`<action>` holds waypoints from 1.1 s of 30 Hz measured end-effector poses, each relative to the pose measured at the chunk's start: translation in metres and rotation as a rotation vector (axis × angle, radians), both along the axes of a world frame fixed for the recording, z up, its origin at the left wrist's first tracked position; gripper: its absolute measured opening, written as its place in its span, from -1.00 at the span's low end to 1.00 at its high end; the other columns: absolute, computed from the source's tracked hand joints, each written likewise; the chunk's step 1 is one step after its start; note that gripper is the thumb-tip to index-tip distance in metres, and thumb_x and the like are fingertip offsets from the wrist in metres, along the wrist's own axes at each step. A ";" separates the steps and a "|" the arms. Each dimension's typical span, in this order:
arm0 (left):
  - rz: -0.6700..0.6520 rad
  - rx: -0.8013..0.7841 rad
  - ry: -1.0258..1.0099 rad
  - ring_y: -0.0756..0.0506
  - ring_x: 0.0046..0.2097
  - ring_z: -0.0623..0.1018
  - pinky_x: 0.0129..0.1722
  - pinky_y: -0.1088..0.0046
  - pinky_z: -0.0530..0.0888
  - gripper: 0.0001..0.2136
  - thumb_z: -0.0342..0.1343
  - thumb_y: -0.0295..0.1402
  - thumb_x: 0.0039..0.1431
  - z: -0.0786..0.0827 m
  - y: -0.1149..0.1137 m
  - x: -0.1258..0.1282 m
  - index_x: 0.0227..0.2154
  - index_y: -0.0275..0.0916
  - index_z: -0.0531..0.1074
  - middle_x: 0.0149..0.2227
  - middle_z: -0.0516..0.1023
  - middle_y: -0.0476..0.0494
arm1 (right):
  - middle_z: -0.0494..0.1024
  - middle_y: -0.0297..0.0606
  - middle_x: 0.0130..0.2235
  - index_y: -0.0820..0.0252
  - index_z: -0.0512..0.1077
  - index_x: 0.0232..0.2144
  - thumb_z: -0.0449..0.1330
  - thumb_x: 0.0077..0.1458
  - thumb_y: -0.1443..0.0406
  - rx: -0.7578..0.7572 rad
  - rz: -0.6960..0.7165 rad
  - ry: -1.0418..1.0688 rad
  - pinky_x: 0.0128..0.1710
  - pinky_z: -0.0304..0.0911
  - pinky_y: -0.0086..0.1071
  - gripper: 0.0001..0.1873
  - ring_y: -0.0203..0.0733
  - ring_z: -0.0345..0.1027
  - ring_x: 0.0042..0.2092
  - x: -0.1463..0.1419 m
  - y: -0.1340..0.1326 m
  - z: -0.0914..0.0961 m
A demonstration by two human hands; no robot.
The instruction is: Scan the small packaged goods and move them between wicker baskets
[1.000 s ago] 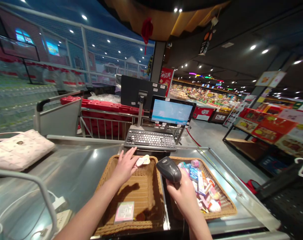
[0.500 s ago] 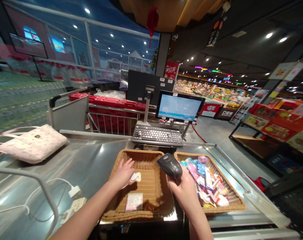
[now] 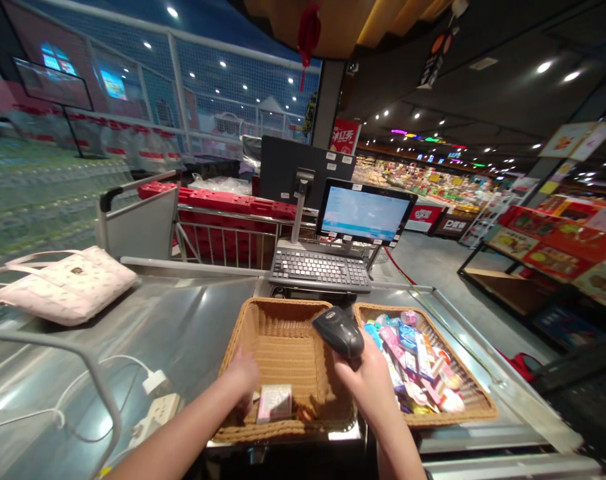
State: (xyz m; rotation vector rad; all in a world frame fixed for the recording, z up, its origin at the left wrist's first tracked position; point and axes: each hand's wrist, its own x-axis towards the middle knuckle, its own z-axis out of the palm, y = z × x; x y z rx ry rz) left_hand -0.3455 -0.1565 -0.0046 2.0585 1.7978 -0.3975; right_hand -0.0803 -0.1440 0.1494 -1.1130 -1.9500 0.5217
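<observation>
My right hand (image 3: 367, 373) is wrapped round a black handheld barcode scanner (image 3: 339, 331), held over the inner edges of two wicker baskets. Inside the left wicker basket (image 3: 239, 319), my left hand (image 3: 246, 378) points downward by the left wall, smeared by motion. Its fingertips are hidden, so I cannot tell whether it grips anything. Just right of it lies a small flat pink-and-white box (image 3: 275, 403) on the basket floor. A small brownish item (image 3: 303, 415) sits in shadow beside the box. The right wicker basket (image 3: 475, 393) holds a heap of small colourful packages (image 3: 417, 353).
A keyboard (image 3: 320, 268) and a lit monitor (image 3: 365, 212) stand behind the baskets. On the metal counter (image 3: 193, 320) are a pale handbag (image 3: 65, 283), a power strip (image 3: 155, 417) with white cables, and a grey metal rail (image 3: 90, 363). A shopping cart stands beyond.
My left hand has moved down and toward me in the left basket. The pale round item near its fingers no longer shows. My right hand and the scanner have stayed nearly still.
</observation>
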 end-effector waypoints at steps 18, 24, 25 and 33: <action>-0.078 0.318 -0.302 -0.26 0.40 -0.03 0.33 -0.09 -0.10 -0.40 0.20 -0.03 0.02 0.095 0.057 0.102 0.12 -0.16 0.33 0.39 -0.01 -0.32 | 0.59 -0.17 -0.20 0.15 0.50 -0.15 0.14 -0.04 0.39 0.031 -0.203 -0.061 -0.10 0.38 -0.17 -0.65 0.01 0.46 -0.13 0.078 0.011 0.008; -0.114 0.349 -0.349 -0.27 0.40 -0.03 0.33 -0.10 -0.08 -0.30 0.18 0.00 0.02 0.088 0.091 0.144 0.21 -0.14 0.21 0.39 -0.05 -0.33 | 0.58 -0.20 -0.22 0.16 0.51 -0.23 0.16 -0.04 0.34 0.035 -0.325 -0.082 -0.13 0.36 -0.22 -0.74 -0.02 0.45 -0.14 0.123 0.016 0.008; -0.113 0.351 -0.347 -0.28 0.40 -0.04 0.32 -0.11 -0.09 -0.27 0.18 0.02 0.01 0.087 0.097 0.151 0.22 -0.15 0.19 0.40 -0.07 -0.35 | 0.58 -0.20 -0.22 0.16 0.51 -0.24 0.16 -0.03 0.34 0.033 -0.341 -0.082 -0.13 0.35 -0.23 -0.74 -0.02 0.45 -0.14 0.128 0.017 0.008; -0.111 0.345 -0.365 -0.36 0.41 -0.18 0.31 -0.16 -0.17 0.01 0.20 0.20 -0.19 0.073 0.132 0.202 0.29 -0.24 0.05 0.41 -0.22 -0.42 | 0.58 -0.19 -0.22 0.14 0.51 -0.23 0.17 -0.03 0.35 0.034 -0.374 -0.069 -0.14 0.37 -0.19 -0.74 0.00 0.47 -0.17 0.158 0.031 0.006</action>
